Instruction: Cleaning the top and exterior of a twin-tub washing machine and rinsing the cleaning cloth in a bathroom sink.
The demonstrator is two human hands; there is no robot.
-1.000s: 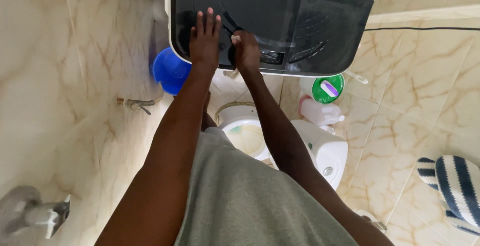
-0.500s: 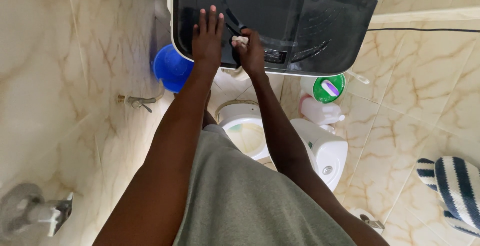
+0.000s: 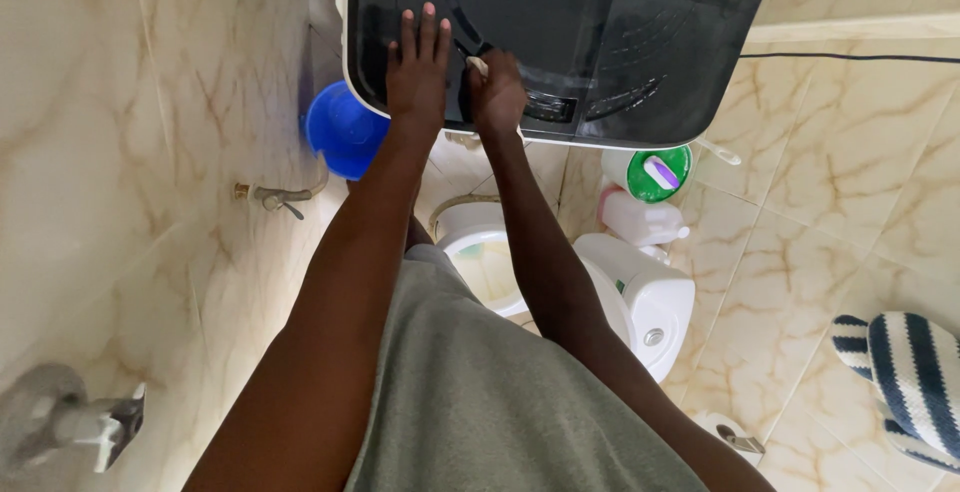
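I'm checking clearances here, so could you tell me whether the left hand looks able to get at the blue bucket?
Probably yes. The left hand lies flat on the dark lid, the blue bucket sits below it, left of the forearm, and nothing stands between them.

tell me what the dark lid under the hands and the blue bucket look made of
The lid looks like smoked, see-through plastic or glass with a glossy finish: it throws reflections and faint ribbed shapes show through it; which of the two is unclear. The blue bucket looks like smooth moulded plastic, evenly coloured with a soft sheen.
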